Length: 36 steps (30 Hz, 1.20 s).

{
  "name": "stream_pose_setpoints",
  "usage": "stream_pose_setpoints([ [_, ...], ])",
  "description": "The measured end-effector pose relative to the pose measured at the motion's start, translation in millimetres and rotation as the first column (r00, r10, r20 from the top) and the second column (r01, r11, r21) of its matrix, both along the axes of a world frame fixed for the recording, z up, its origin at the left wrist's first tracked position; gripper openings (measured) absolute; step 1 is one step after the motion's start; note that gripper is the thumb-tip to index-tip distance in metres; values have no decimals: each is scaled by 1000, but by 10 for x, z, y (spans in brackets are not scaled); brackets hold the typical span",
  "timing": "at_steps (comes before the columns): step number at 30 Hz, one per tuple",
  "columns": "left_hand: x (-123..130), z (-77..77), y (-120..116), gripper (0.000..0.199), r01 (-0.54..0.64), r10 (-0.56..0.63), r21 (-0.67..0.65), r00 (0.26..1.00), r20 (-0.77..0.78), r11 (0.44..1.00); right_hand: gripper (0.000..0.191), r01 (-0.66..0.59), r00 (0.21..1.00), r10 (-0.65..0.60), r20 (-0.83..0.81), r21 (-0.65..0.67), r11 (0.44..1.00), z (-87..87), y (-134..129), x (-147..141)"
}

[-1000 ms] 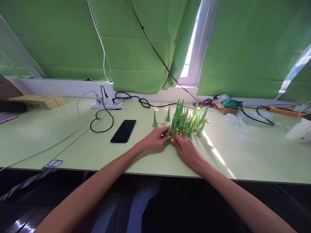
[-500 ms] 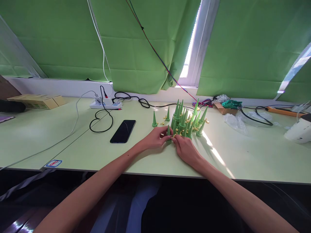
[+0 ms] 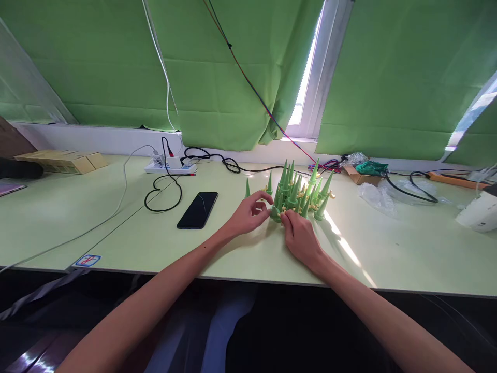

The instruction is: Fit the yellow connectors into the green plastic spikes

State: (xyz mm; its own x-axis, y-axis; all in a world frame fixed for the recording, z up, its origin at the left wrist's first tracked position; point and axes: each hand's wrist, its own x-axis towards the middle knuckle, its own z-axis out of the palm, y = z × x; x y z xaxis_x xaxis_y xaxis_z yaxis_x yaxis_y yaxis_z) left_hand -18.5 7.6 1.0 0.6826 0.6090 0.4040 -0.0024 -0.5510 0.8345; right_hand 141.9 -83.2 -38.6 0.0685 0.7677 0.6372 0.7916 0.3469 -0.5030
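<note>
A green cone [image 3: 275, 214] with a round base is tipped over between my two hands, just in front of a cluster of similar pieces. My left hand [image 3: 250, 213] is at its left, with thumb and forefinger apart by its base; whether a fingertip touches it is unclear. From the right, the thumb and forefinger of my right hand [image 3: 301, 235] pinch at the cone's edge, where a bit of yellow shows; the exact grip is partly hidden. Several upright green cones [image 3: 292, 192] with small yellow parts [image 3: 331, 195] crowd behind my fingers. Another cone [image 3: 247, 187] stands behind my left hand.
A black phone [image 3: 197, 210] lies left of my arms. Farther back are a power strip [image 3: 171, 167] and black cables [image 3: 231, 165]. To the right sit clear plastic bags [image 3: 376, 196], a small cardboard box [image 3: 361, 176] and a white device [image 3: 479, 210]. Yellow boxes [image 3: 66, 161] lie far left.
The cone that stood upright between my left fingers is now tipped over. My left thumb and forefinger have spread and drawn slightly left; my right hand has moved slightly up and right.
</note>
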Motion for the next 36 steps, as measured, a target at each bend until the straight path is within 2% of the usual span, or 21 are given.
stream_pose_setpoints([
  [2,10,-7,26,23,-50,52,-60,998,28,997,29,-3,999,4,-38,42,999,20,-8,-10],
  [4,12,-12,45,37,-52,51,-80,999,-19,995,27,-4,998,9,-69,75,997,37,-17,-15],
  [7,5,-13,56,52,19,-32,-71,984,-174,997,21,-19,996,28,-85,98,995,49,-27,-12],
  [9,-1,-9,56,55,63,-79,-76,970,-229,995,18,-36,995,45,-87,99,994,50,-33,-9],
  [14,-19,18,29,49,105,-121,-83,966,-230,991,23,-64,992,73,-101,96,993,54,-42,-8],
  [20,-28,48,-42,40,87,-114,-125,968,-222,988,29,-47,994,54,-100,65,997,37,-41,1],
  [30,5,-15,-24,32,25,-20,49,994,-107,999,32,-52,993,54,-107,24,998,27,-40,5],
  [36,4,-9,-38,36,51,-51,-3,996,-68,999,30,-51,987,60,-152,62,997,60,-64,-17],
])
